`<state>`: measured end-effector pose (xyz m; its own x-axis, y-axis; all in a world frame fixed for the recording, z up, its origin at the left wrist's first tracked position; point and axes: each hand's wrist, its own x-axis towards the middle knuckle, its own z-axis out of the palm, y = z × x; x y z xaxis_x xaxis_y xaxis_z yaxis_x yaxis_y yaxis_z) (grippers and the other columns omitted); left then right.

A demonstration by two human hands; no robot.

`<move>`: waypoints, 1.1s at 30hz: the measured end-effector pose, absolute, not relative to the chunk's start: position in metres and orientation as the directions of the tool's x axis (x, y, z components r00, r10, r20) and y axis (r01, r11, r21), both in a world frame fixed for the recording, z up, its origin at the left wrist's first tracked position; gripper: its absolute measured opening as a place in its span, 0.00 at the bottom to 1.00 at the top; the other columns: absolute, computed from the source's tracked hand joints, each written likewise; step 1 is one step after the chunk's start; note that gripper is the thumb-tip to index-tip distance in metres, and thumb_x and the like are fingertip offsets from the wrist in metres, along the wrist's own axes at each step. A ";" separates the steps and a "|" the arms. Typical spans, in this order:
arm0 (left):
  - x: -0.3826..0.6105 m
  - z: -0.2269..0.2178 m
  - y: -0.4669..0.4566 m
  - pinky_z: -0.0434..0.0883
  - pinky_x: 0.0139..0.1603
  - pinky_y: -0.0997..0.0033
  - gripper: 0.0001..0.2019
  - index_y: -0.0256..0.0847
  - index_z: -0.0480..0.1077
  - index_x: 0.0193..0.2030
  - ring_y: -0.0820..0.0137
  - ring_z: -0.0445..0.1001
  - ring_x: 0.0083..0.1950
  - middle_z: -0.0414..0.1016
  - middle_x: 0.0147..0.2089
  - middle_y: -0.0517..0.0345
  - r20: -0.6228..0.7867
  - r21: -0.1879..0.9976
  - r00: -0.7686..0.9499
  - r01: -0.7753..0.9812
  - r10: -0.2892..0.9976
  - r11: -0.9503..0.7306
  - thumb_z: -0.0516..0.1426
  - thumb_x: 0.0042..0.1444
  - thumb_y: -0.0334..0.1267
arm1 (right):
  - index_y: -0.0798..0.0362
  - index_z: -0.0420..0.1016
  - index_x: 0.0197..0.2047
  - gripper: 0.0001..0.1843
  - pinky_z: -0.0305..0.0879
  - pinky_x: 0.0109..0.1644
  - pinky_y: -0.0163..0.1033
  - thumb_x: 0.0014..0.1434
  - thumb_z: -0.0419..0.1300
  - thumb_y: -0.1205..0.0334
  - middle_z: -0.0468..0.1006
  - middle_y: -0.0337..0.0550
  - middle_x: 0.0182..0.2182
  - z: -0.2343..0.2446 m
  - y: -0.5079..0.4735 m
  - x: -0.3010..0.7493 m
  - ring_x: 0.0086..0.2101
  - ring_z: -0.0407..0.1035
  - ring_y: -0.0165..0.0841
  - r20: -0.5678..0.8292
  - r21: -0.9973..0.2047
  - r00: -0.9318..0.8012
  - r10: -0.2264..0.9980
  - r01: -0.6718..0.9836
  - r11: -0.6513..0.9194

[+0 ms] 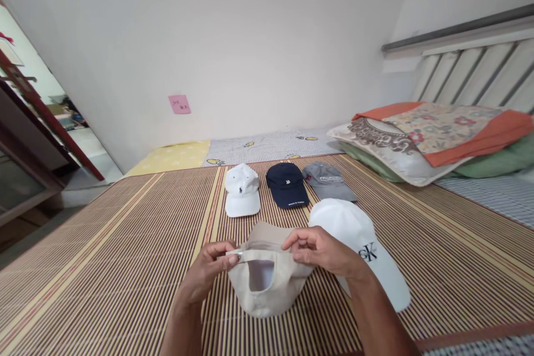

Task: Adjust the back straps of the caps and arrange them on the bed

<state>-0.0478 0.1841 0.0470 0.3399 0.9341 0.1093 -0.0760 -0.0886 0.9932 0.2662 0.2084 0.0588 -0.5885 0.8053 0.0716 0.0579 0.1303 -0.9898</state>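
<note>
A beige cap (267, 289) lies with its back opening toward me on a striped bamboo mat (104, 245). My left hand (206, 272) pinches the free end of the cap's rear strap. My right hand (319, 250) pinches the strap near the middle of the opening. Just right of my right hand lies a white cap (362, 245) with a dark logo on its side. Farther back, three caps sit in a row: a white cap (242, 192), a navy cap (287, 183) and a grey cap (327, 181).
Stacked pillows (429, 139) lie at the right against a slatted headboard (471, 69). A checked sheet (267, 146) and a yellow cloth (171, 157) run along the white wall, which bears a pink note (179, 104). A doorway and dark furniture (25, 144) are at left.
</note>
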 end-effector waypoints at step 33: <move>-0.052 0.064 0.167 0.63 0.32 0.72 0.18 0.38 0.81 0.29 0.70 0.67 0.30 0.72 0.27 0.57 0.138 0.952 0.445 -0.306 0.885 0.005 0.72 0.48 0.52 | 0.55 0.71 0.29 0.27 0.49 0.28 0.32 0.56 0.70 0.38 0.68 0.34 0.23 0.060 0.203 0.256 0.24 0.58 0.25 0.119 -0.989 -0.629 0.768 -0.146 0.033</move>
<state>-0.0522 0.1674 0.0636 0.4448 0.8849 0.1382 -0.3059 0.0051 0.9521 0.2557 0.2033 0.0600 -0.6291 0.7682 0.1189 -0.1464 0.0332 -0.9887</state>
